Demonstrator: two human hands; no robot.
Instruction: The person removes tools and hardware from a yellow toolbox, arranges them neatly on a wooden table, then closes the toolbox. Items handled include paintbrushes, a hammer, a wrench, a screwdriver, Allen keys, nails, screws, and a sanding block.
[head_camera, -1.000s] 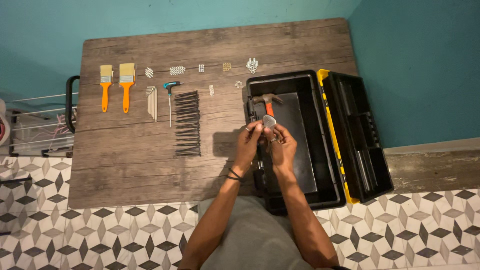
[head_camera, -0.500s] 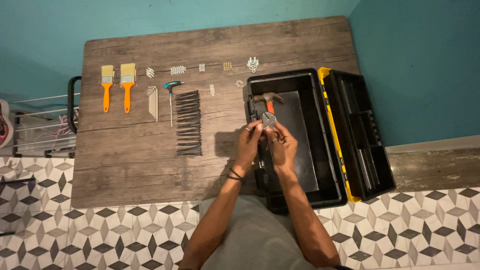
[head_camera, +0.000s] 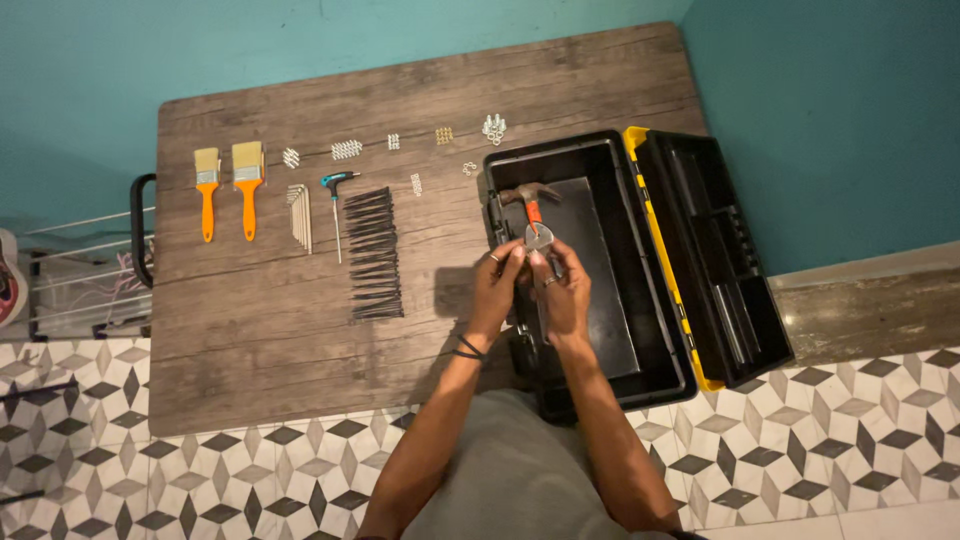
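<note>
Both hands raised together over the near-left rim of the open black toolbox (head_camera: 600, 150). Left hand (head_camera: 497, 283) and right hand (head_camera: 562, 285) side by side, fingertips pinched from either side on a pair of pliers (head_camera: 539, 237). Only the head of the pliers visible above the fingertips: small, grey metal, rounded and narrowing toward the top, dull shine on its face; handles hidden inside the fingers, colour not to be told. Rings on fingers of both hands, dark bands around the left wrist.

Just beyond the fingertips, down in the box: a claw hammer (head_camera: 530, 195) with steel head and orange-red neck, its handle running back under the hands. To the right of the right hand, the bare dark floor of the box, then the yellow-edged lid (head_camera: 715, 230) thrown open further right.

Left of the left hand on the wooden table (head_camera: 250, 300), near: a long column of black nails (head_camera: 372, 255). Further left: a T-handle key (head_camera: 337, 200), a fan of hex keys (head_camera: 300, 212), two orange-handled paintbrushes (head_camera: 228, 180). Beyond the left hand, well apart: small heaps of screws and nuts (head_camera: 492, 128) in a row.
</note>
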